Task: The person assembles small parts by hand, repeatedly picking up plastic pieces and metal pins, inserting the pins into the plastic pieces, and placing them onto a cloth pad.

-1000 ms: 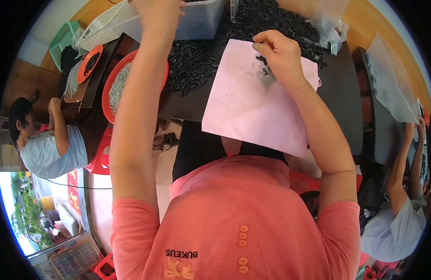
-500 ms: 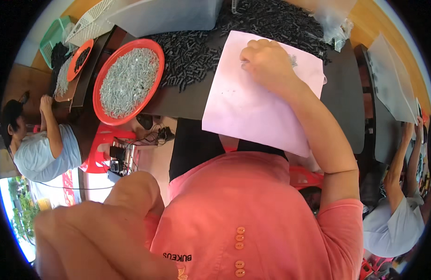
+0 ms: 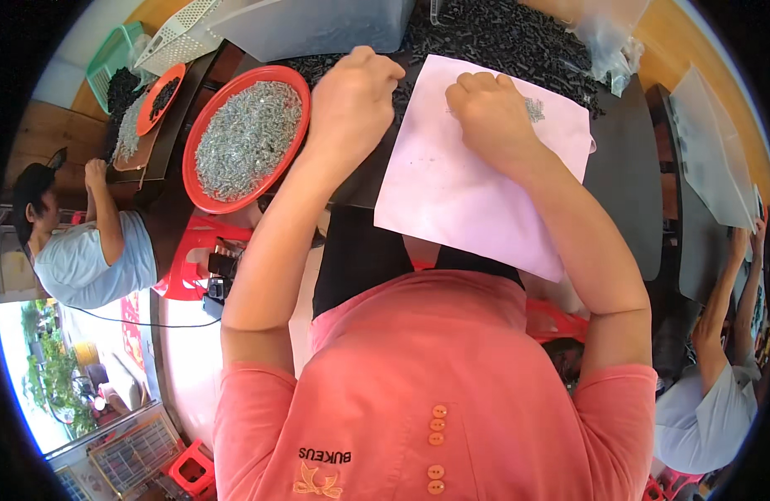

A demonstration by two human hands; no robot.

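A pink sheet or pad (image 3: pixel 460 196) lies tilted over the front edge of the dark table. My right hand (image 3: pixel 492 108) rests on its upper part, fingers curled in; whatever they hold is hidden. Beside that hand sits a small patch of silvery metal pieces (image 3: pixel 534 109). My left hand (image 3: pixel 355 104) is over the near side of a spread of small black cylindrical pieces (image 3: pixel 502 37), its fingers bent together, and I cannot make out what is in them. Left of it stands a red basin (image 3: pixel 194 179) full of small shiny metal pieces (image 3: pixel 251 138).
A translucent bin (image 3: pixel 318 25) stands behind the basin, and a crumpled plastic bag (image 3: pixel 623 63) at the back right. Co-workers sit at left (image 3: pixel 93 259) and right (image 3: pixel 706 409). A red stool (image 3: pixel 189 259) is below left, near cables.
My left hand has swung from low at the left, near my body, up and forward to the black pieces. My right hand stays on the pink sheet. The whole view has shifted slightly.
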